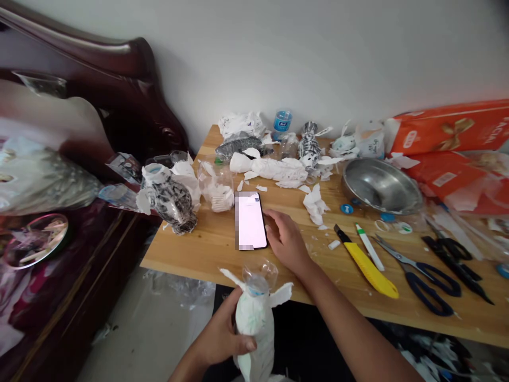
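Observation:
My left hand [228, 334] is wrapped round a bottle covered in white paper [256, 323], which stands upright just in front of the table's near edge. Two paper flaps stick out at its sides, and clear plastic shows at its top. On the table, a phone [251, 220] lies flat with a bright, nearly blank screen. My right hand [287, 239] rests at the phone's right edge with curled fingers touching its side; the far fingertips are partly hidden.
Left of the phone stands a black-and-white paper-covered vase shape [169, 199]. A metal bowl [382, 185], yellow utility knife [369, 268], white-green pen [369, 246] and scissors [421, 273] lie to the right. Paper-covered shapes [274, 168] and scraps line the back near an orange bag [449, 130].

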Demonstrator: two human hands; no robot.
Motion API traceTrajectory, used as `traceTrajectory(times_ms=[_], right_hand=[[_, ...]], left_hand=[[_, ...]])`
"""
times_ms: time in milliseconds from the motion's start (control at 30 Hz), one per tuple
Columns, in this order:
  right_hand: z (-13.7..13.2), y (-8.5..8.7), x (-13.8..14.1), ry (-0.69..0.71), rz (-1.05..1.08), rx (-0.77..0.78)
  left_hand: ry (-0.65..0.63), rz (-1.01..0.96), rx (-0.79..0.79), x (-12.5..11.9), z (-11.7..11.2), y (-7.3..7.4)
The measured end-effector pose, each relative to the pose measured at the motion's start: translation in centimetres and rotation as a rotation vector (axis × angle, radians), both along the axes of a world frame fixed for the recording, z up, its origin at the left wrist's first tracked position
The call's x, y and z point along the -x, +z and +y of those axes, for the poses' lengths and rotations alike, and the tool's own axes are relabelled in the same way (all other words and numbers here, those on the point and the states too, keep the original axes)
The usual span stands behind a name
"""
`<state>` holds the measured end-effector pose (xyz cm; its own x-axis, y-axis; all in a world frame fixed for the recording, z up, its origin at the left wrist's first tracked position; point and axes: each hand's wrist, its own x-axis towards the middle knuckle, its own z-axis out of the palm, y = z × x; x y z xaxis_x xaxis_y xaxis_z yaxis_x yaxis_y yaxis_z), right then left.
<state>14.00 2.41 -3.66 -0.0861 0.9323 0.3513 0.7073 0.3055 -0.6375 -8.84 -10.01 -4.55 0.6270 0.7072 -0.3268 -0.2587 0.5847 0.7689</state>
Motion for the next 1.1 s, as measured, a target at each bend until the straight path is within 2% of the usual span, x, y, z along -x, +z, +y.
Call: traceTrajectory(times_ms=[333,600,833,967,1100], right_hand=[[-0.2,-0.1,0.3,-0.021,-0.045,-0.003],[-0.2,0.5,-0.1,0.05,-0.017,0.027],[-0.4,0.4,-0.4,0.075,0.005,0.044],[-0.7,0.4,-0.5,0.114,0.0,0.011],[-0.8,0.0,-0.6,0.138,-0.032,-0.083]], left_hand=[[-0.025,-0.01,-0.008,-0.1,0.4,0.6],[-0.051,0.032,-0.002,-0.4,0.2,0.2],[-0.222,0.023,0.049,-0.6,-0.6,1.1],[-0.228,0.058,-0.034,-0.2,-1.3,1.1],[-0.217,0.032,0.033,0.3,-2.0,0.4]])
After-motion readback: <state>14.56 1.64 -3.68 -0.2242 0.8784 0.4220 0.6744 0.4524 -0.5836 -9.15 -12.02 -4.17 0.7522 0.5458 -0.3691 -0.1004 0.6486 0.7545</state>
